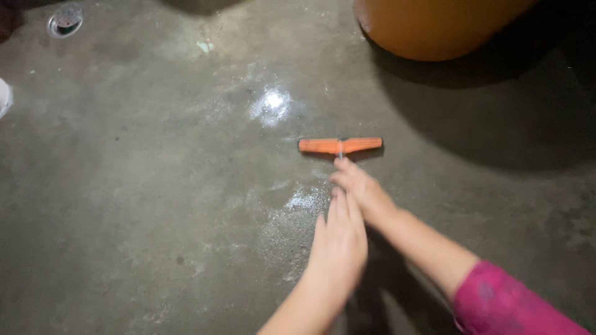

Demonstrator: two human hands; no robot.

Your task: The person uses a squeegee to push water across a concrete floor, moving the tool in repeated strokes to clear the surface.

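View from the head camera, looking down on a wet concrete floor (143, 186). An orange squeegee head (340, 145) lies crosswise on the floor near the middle of the scene, with a thin handle running from its centre toward the near side. The right hand (360, 189), on an arm with a pink sleeve (503, 304), reaches in from the near right; its fingers (345, 167) are curled together around the handle just behind the squeegee head. The left hand (338, 245) lies nearer, just beside and partly touching the right hand, fingers together and extended; whether it grips the handle cannot be told, since the handle is hidden beneath both hands. A bright reflection (271, 104) shines on the floor to the far left of the squeegee head. A large orange container (434, 28) stands at the far right, and a round metal drain (65, 18) sits in the far left corner.
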